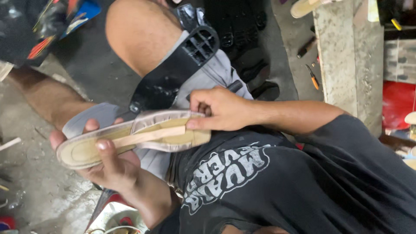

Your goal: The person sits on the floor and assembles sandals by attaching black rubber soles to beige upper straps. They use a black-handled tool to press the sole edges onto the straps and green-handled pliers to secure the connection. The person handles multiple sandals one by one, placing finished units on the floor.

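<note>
Tan and beige mostly: what I've got in my hands is an unfinished flat shoe sole (130, 141), a pale insole with a light strip running down its length and a greyish upper folded over the right half. It sits across my lap, long axis left to right, with the toe end poking out to the left over the concrete floor (39, 190).

Room-wise it's pretty tight. My left knee (138, 30) is up at the far side, and a black plastic shoe form (173, 73) lies across my thigh on the grey shorts (216, 71), just behind the sole. On the far right there's a rough concrete ledge (342, 52) with an orange-handled tool (313, 78) lying on the floor at its foot, well apart from where I'm working. Free space is mainly to the left over the bare floor.

My left hand (108, 167) cradles the sole from below, fingers curled around the far edge and the thumb pressed flat on top near the middle. My right hand (216, 110) comes in from the right, thumb and forefinger pinching the end of the light strip where it meets the folded upper. The two hands sit near each other with the sole bridging them.
</note>
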